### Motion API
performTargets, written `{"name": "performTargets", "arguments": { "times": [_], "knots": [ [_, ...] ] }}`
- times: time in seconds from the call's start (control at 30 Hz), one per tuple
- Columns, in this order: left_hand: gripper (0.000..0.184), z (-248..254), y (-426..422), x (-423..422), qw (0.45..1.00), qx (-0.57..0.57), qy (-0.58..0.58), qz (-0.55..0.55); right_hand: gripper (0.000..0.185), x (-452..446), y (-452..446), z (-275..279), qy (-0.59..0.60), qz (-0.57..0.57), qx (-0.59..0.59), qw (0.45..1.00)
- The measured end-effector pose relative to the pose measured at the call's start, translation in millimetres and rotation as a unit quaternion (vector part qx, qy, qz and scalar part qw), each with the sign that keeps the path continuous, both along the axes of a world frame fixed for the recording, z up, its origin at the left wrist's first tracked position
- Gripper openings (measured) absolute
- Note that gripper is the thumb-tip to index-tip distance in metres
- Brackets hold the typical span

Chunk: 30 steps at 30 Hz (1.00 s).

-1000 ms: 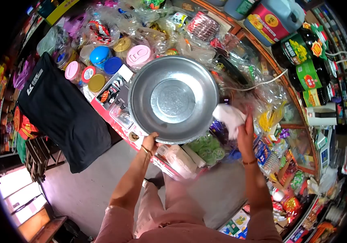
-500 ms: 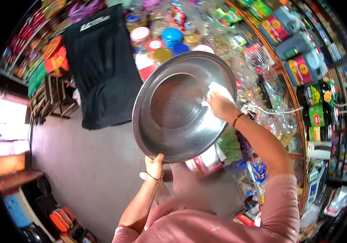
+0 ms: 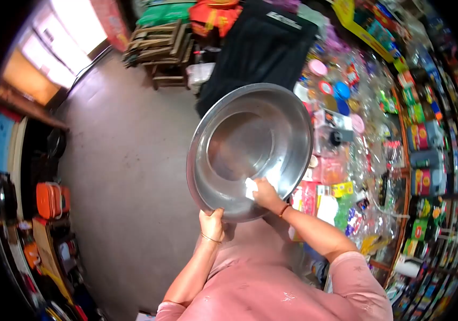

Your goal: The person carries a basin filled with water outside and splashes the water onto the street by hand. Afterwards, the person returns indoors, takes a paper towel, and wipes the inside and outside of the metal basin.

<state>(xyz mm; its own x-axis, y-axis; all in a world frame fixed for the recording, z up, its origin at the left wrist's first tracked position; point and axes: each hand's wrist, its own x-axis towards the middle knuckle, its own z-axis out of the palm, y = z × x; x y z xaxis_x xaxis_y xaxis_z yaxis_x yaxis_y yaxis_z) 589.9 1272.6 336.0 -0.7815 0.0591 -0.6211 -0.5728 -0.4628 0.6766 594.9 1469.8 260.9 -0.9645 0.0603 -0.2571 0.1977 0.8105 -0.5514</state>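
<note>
A large, shiny metal basin (image 3: 239,147) is held up in front of me, tilted so that its inside faces me. My left hand (image 3: 212,222) grips its rim at the lower left, thumb on the inner side. Inside the basin, my right hand (image 3: 265,193) is closed on a white cloth or tissue (image 3: 251,188), which lies against the lower inner wall. Most of the cloth is hidden by the fingers.
A black cloth-covered chair (image 3: 258,51) stands beyond the basin. To the right are jars and plastic packaging (image 3: 360,144), then shelves of bottles (image 3: 426,155). Wooden stools (image 3: 159,48) stand at the back left, and an orange container (image 3: 52,200) on the left.
My right hand has moved with the white cloth from the basin's right side down to its lower wall. The view has turned left; my left hand still grips the rim.
</note>
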Motion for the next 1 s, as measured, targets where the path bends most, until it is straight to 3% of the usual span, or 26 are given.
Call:
{"name": "performTargets", "arguments": {
  "times": [0.07,0.13,0.27,0.33,0.4,0.47,0.53,0.57,0.63,0.67,0.73,0.77,0.8,0.83,0.87,0.93,1.0],
  "knots": [
    [0.024,-20,-39,-2,0.998,-0.009,0.032,0.05,0.028,-22,-59,-11,-0.04,0.045,-0.023,0.998],
    [0.022,-16,-72,-13,0.997,-0.01,-0.012,0.075,0.034,-57,-124,27,-0.121,0.047,-0.134,0.982],
    [0.02,-27,-140,-38,0.99,0.043,-0.023,0.13,0.044,-125,-246,41,-0.24,0.043,-0.3,0.922],
    [0.021,-30,-180,-50,0.99,0.056,-0.021,0.128,0.045,-160,-313,34,-0.256,0.042,-0.356,0.898],
    [0.023,-22,-212,-69,0.977,0.058,-0.02,0.205,0.046,-195,-380,31,-0.266,0.07,-0.394,0.877],
    [0.019,-38,-259,-82,0.983,0.016,-0.053,0.174,0.035,-235,-443,47,-0.282,0.024,-0.477,0.832],
    [0.033,-40,-304,-99,0.989,0.005,-0.091,0.115,0.032,-282,-509,41,-0.293,-0.052,-0.58,0.759],
    [0.034,-44,-322,-104,0.989,-0.003,-0.088,0.12,0.025,-310,-539,38,-0.238,-0.079,-0.603,0.757],
    [0.034,-44,-357,-115,0.984,-0.019,-0.091,0.151,0.013,-361,-587,69,-0.219,-0.181,-0.679,0.677],
    [0.035,-42,-375,-124,0.981,-0.022,-0.089,0.172,0.022,-383,-604,78,-0.218,-0.154,-0.709,0.653],
    [0.033,-30,-411,-137,0.972,0.029,-0.117,0.202,0.024,-400,-653,86,-0.136,-0.165,-0.682,0.699],
    [0.032,-40,-430,-141,0.974,-0.001,-0.101,0.2,0.026,-398,-685,73,-0.092,-0.133,-0.665,0.729],
    [0.031,-46,-451,-144,0.976,-0.033,-0.087,0.199,0.029,-385,-707,77,-0.133,-0.025,-0.599,0.789],
    [0.031,-48,-475,-148,0.972,-0.032,-0.086,0.214,0.032,-366,-730,54,-0.055,0.13,-0.503,0.853],
    [0.029,-50,-504,-151,0.97,-0.067,-0.085,0.219,0.034,-346,-751,31,0.028,0.281,-0.387,0.878],
    [0.028,-40,-561,-152,0.961,-0.103,-0.086,0.24,0.039,-330,-768,43,-0.129,0.552,-0.392,0.725],
    [0.027,-9,-625,-158,0.936,-0.001,-0.049,0.348,0.037,-314,-786,43,-0.08,0.674,-0.314,0.664]
  ]
}}
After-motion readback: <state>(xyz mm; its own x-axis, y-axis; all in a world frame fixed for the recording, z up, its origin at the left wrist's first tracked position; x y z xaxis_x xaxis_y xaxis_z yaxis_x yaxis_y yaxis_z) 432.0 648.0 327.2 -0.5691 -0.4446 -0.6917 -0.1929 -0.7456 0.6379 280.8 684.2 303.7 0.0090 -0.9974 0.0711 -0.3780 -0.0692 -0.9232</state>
